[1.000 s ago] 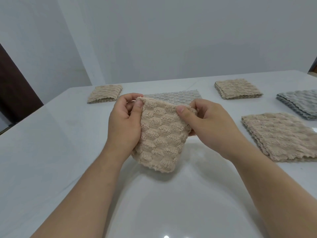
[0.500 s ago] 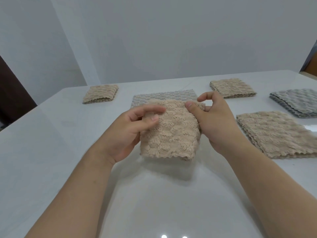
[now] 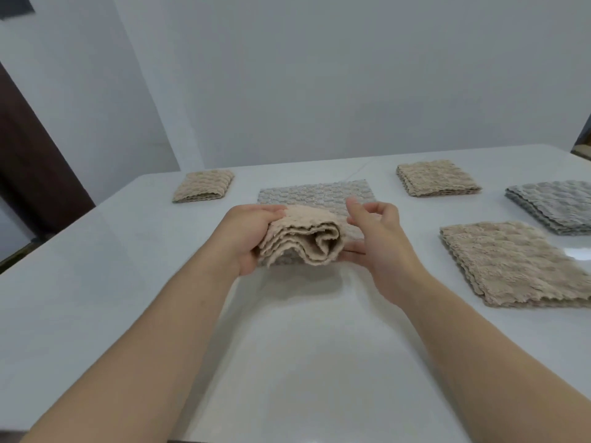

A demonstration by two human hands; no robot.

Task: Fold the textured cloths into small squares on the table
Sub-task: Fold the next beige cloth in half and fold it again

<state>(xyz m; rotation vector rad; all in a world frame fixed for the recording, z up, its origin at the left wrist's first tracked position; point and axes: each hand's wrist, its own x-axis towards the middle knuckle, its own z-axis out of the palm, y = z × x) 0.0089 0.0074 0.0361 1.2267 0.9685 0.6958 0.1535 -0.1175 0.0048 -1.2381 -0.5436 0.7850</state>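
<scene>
Folded beige cloth (image 3: 300, 239) held off the white tabletop (image 3: 303, 362), in front of a flat grey cloth (image 3: 315, 196).

Layered edges of the held cloth face the camera, wavy and loosely aligned, with a rolled loop at the right end. Left hand (image 3: 246, 238) grips the left end, fingers closed around the fold, thumb on top. Right hand (image 3: 380, 241) stands just beside the right end, fingers spread and part curled, lower fingertips at or under the cloth's edge; actual contact cannot be confirmed. Both forearms reach in from the near edge. Near half of the tabletop is bare, open room. Folded beige square (image 3: 203, 186) lies far left, another (image 3: 436, 178) far right. Larger beige cloth (image 3: 518, 263) lies right of the hands, well apart, scalloped edges toward them. Grey folded cloth (image 3: 555, 206) lies beyond it at the right border.
</scene>
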